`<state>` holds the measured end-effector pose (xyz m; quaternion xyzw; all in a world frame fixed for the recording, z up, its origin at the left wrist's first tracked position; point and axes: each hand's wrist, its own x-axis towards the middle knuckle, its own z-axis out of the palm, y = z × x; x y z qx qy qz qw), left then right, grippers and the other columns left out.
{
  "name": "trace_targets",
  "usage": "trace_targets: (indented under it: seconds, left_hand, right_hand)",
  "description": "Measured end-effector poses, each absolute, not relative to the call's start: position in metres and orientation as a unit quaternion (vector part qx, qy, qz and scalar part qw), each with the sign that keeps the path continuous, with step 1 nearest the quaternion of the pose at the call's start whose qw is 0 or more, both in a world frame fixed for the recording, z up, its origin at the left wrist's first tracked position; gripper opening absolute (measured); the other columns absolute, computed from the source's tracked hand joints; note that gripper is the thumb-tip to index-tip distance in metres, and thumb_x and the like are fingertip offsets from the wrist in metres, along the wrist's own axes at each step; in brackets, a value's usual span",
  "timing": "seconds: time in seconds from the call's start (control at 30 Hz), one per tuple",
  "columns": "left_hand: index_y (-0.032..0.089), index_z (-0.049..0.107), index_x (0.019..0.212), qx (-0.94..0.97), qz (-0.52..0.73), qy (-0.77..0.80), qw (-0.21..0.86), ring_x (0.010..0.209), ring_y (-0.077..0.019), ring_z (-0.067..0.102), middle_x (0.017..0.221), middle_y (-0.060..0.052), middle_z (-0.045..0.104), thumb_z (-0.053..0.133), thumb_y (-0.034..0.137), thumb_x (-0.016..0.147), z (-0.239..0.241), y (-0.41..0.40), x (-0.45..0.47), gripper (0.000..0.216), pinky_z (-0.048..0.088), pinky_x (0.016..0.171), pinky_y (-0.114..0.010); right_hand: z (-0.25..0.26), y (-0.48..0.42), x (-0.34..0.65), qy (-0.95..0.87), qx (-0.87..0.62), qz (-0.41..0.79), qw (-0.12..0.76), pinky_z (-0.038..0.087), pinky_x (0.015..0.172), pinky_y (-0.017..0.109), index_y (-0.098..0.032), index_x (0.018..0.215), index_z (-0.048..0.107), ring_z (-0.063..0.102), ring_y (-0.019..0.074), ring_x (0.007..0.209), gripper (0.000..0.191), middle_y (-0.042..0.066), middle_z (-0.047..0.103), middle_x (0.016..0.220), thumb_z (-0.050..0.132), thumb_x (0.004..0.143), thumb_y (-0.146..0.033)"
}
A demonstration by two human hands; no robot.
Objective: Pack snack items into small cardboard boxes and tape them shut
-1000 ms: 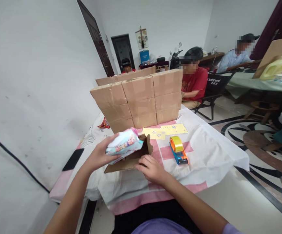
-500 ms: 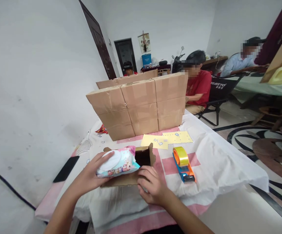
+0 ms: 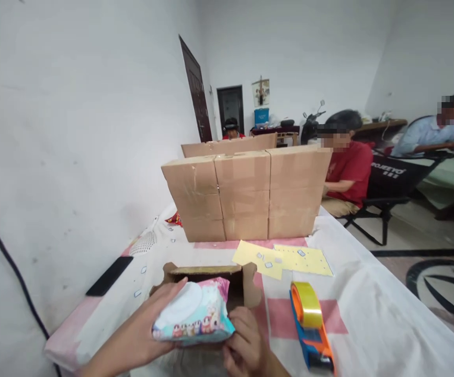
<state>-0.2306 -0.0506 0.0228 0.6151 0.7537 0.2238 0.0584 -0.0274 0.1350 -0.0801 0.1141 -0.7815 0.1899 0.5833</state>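
While the left hand gripped the wipes pack with its long axis lying crosswise, just in front of the open cardboard box, the right hand curled fingers against the pack's right end.

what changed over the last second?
The left hand has brought the wipes pack down from above the open carton to its near edge, tilted toward the opening. The right hand stays on the carton's near side, the pack now against its fingers. The camera tilted up and closer. The stacked boxes, tape dispenser and yellow sheets have not moved; the grip on the pack is the same.
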Motion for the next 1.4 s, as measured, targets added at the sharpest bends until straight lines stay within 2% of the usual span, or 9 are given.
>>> trace_targets:
  seconds: [0.27, 0.43, 0.6, 0.8, 0.97, 1.03, 1.17, 1.3, 1.4]
  left_hand:
    - [0.04, 0.035, 0.153, 0.627, 0.234, 0.736, 0.101, 0.14, -0.0319, 0.046, 0.154, -0.004, 0.046, 0.074, 0.035, 0.08, 0.042, -0.024, -0.249, 0.083, 0.043, 0.115, -0.048]
    - [0.038, 0.04, 0.152, 0.665, 0.22, 0.704, 0.116, 0.136, -0.0299, 0.048, 0.148, -0.004, 0.051, 0.076, 0.024, 0.073, 0.054, -0.006, -0.257, 0.089, 0.042, 0.114, -0.043]
    - [0.036, 0.044, 0.15, 0.712, 0.176, 0.672, 0.103, 0.138, -0.0292, 0.044, 0.152, -0.005, 0.047, 0.071, 0.017, 0.07, 0.03, 0.027, -0.268, 0.087, 0.04, 0.115, -0.04]
    - [0.038, 0.055, 0.142, 0.711, 0.102, 0.683, 0.135, 0.137, -0.03, 0.045, 0.145, -0.001, 0.056, 0.082, 0.037, 0.068, 0.004, 0.058, -0.271, 0.079, 0.042, 0.111, -0.04]
    - [0.036, 0.066, 0.13, 0.688, 0.042, 0.714, 0.125, 0.126, -0.026, 0.059, 0.134, 0.001, 0.068, 0.064, 0.056, 0.086, 0.009, 0.05, -0.262, 0.048, 0.043, 0.108, -0.036]
    - [0.036, 0.062, 0.135, 0.672, 0.026, 0.729, 0.125, 0.128, -0.0281, 0.059, 0.137, -0.001, 0.066, 0.062, 0.056, 0.087, 0.01, 0.05, -0.26, 0.052, 0.043, 0.108, -0.039]
    - [0.034, 0.061, 0.135, 0.671, -0.037, 0.726, 0.146, 0.125, -0.0347, 0.061, 0.137, -0.007, 0.065, 0.08, 0.045, 0.07, 0.005, 0.068, -0.258, 0.069, 0.048, 0.102, -0.043]
    - [0.029, 0.066, 0.123, 0.679, -0.065, 0.715, 0.156, 0.108, -0.033, 0.069, 0.123, -0.01, 0.072, 0.077, 0.034, 0.068, -0.001, 0.085, -0.256, 0.056, 0.053, 0.089, -0.039]
    - [0.027, 0.065, 0.12, 0.68, -0.045, 0.721, 0.126, 0.107, -0.0345, 0.069, 0.121, -0.012, 0.072, 0.076, 0.042, 0.071, -0.002, 0.08, -0.255, 0.052, 0.052, 0.089, -0.041]
  right_hand:
    - [-0.088, 0.137, -0.031, -0.782, 0.149, 0.148, 0.587, 0.055, 0.07, 0.036, -0.017, 0.081, 0.059, 0.064, 0.0213, 0.084, 0.034, 0.008, 0.065, 0.079, 0.037, 0.105, -0.028]
    - [-0.089, 0.126, -0.031, -0.773, 0.121, 0.132, 0.609, 0.055, 0.069, 0.038, -0.017, 0.082, 0.057, 0.064, 0.0224, 0.083, 0.023, 0.008, 0.062, 0.079, 0.042, 0.098, -0.025]
    - [-0.09, 0.116, -0.036, -0.781, 0.086, 0.112, 0.609, 0.055, 0.07, 0.037, -0.018, 0.081, 0.055, 0.063, 0.0202, 0.08, 0.015, 0.006, 0.061, 0.078, 0.046, 0.092, -0.015]
    - [-0.089, 0.106, -0.031, -0.794, 0.044, 0.142, 0.589, 0.056, 0.078, 0.043, -0.018, 0.086, 0.055, 0.063, 0.0229, 0.086, 0.013, 0.007, 0.063, 0.084, 0.05, 0.079, -0.009]
    - [-0.083, 0.099, -0.02, -0.818, 0.032, 0.166, 0.55, 0.055, 0.086, 0.046, -0.019, 0.092, 0.057, 0.065, 0.0243, 0.093, 0.02, 0.009, 0.066, 0.093, 0.051, 0.077, -0.006]
    - [-0.082, 0.098, -0.018, -0.819, 0.038, 0.16, 0.549, 0.055, 0.088, 0.047, -0.019, 0.092, 0.058, 0.066, 0.0247, 0.094, 0.021, 0.009, 0.068, 0.093, 0.052, 0.077, -0.006]
    - [-0.081, 0.099, -0.019, -0.813, 0.037, 0.168, 0.556, 0.055, 0.086, 0.047, -0.019, 0.091, 0.06, 0.068, 0.0249, 0.093, 0.019, 0.01, 0.069, 0.093, 0.052, 0.079, -0.007]
    - [-0.082, 0.103, -0.022, -0.807, 0.026, 0.187, 0.559, 0.055, 0.084, 0.047, -0.019, 0.091, 0.061, 0.067, 0.0247, 0.092, 0.017, 0.01, 0.068, 0.092, 0.052, 0.082, -0.008]
    - [-0.083, 0.103, -0.024, -0.809, 0.028, 0.184, 0.558, 0.054, 0.084, 0.047, -0.018, 0.091, 0.061, 0.067, 0.0247, 0.094, 0.017, 0.01, 0.069, 0.091, 0.053, 0.082, -0.007]
